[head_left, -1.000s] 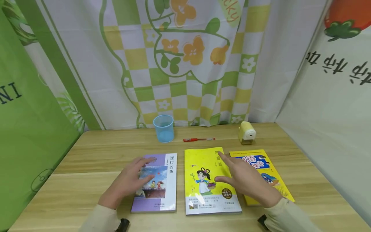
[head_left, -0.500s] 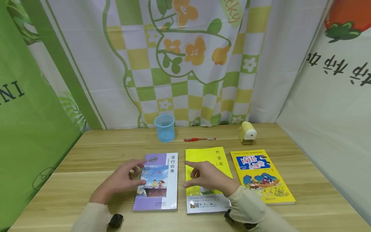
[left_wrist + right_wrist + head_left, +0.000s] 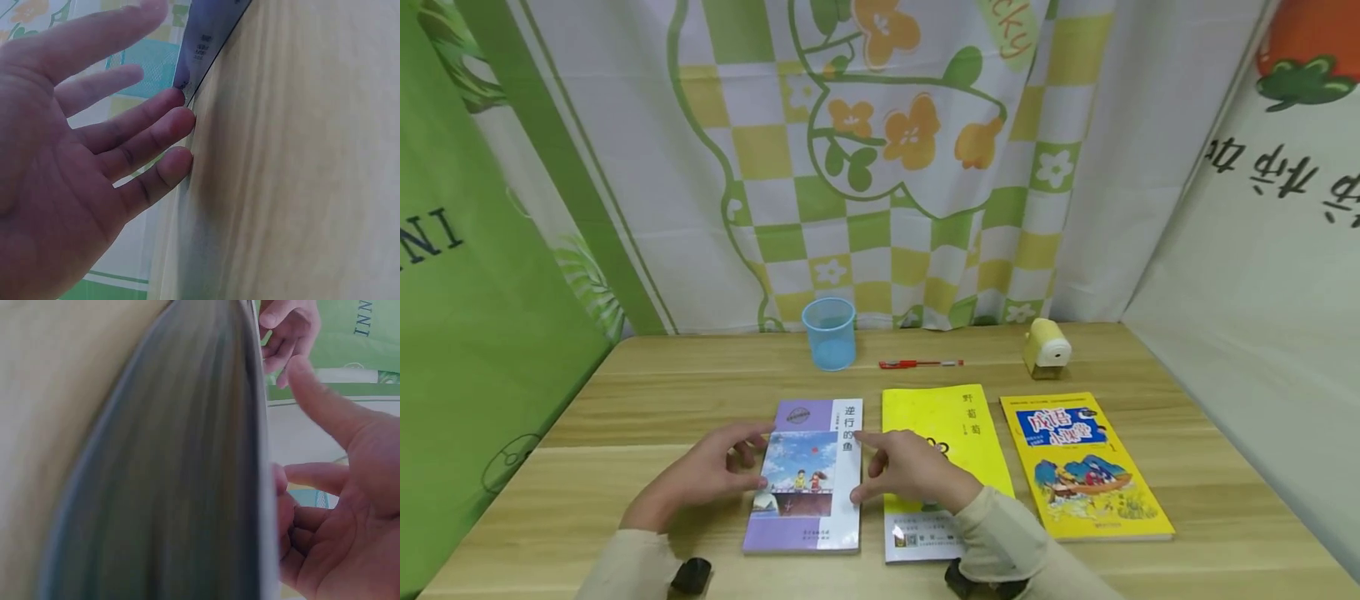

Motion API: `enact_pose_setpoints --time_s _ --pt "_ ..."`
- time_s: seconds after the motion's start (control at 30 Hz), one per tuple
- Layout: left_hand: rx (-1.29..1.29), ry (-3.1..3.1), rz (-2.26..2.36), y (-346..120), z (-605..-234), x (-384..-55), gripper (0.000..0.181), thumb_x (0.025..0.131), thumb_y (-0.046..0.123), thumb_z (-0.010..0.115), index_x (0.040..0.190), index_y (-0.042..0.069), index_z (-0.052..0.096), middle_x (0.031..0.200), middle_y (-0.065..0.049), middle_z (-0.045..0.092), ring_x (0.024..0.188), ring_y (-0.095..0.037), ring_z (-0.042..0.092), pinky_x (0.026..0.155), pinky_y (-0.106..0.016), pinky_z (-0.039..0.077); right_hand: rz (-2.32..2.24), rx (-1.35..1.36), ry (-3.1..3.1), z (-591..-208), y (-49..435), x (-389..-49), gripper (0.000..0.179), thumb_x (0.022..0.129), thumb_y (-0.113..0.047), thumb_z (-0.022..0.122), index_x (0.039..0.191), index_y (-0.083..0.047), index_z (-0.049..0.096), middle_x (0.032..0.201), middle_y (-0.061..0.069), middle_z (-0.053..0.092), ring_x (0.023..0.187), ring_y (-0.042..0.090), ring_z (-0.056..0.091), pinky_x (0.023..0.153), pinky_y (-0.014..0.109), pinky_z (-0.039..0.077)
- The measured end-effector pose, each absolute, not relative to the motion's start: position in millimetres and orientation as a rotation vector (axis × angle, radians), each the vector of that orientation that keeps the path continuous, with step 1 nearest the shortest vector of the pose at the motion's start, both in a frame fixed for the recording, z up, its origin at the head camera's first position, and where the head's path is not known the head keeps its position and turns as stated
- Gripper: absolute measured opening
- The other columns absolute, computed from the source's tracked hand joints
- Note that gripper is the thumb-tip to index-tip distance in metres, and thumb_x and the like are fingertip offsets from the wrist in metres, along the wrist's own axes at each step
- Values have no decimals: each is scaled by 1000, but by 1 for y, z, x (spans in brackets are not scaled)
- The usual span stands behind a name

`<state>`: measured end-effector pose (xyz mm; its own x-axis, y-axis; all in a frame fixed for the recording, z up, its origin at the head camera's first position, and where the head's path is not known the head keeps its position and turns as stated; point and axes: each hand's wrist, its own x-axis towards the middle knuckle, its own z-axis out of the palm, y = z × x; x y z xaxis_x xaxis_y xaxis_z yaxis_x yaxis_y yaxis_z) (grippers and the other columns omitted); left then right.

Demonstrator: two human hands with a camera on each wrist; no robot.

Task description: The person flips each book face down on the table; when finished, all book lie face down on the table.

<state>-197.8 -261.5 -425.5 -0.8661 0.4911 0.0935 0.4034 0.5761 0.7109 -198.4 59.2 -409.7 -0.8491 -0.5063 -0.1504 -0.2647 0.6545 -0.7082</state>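
A purple-and-white book [image 3: 806,467] lies flat on the table at the front, left of the middle. My left hand [image 3: 707,471] is at its left edge, thumb and forefinger spread; in the left wrist view the lower fingers [image 3: 150,140] are fairly straight, their tips by the tabletop next to the book. Across from it, my right hand [image 3: 910,471] reaches over a yellow book [image 3: 928,408], its thumb and forefinger spread at the purple book's right edge. Whether they press on it is unclear. The right wrist view shows a blurred book edge [image 3: 169,475] beside my right hand [image 3: 344,519].
Another yellow book [image 3: 1086,467] lies at the right, slightly turned. Behind the books are a blue mesh cup [image 3: 830,335], a red pen [image 3: 921,364] and a yellow pencil sharpener [image 3: 1048,348]. A patterned curtain [image 3: 895,200] hangs at the table's back edge.
My right hand has moved left from between the two yellow books to the purple book's right edge. My left hand has drawn back from over the purple book to its left edge.
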Motion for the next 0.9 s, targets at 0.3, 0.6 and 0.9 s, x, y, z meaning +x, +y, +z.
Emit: enact_pose_setpoints --time_s 0.3,0.6,0.9 --pt "762 2650 1201 -263 -425 -195 72 82 15 82 143 -7 49 113 -14 65 93 -12 58 77 -25 57 -1000 -657 2574 -408 51 -192 88 70 -29 92 147 -8 53 78 -7 62 71 7 54 65 20 44" --pt "751 2639 1209 -259 -423 -194 72 80 10 82 142 -8 49 113 -15 64 92 -12 55 76 -25 57 -956 -664 2606 -412 45 -192 86 71 -25 93 146 -8 54 77 -6 60 70 7 51 65 20 43" --pt "752 2644 1197 -256 -423 -195 70 80 8 81 140 -10 50 109 -14 61 87 -11 56 75 -24 56 -931 -636 2612 -411 43 -191 82 71 -24 92 142 -5 57 79 -6 60 71 9 51 64 21 43"
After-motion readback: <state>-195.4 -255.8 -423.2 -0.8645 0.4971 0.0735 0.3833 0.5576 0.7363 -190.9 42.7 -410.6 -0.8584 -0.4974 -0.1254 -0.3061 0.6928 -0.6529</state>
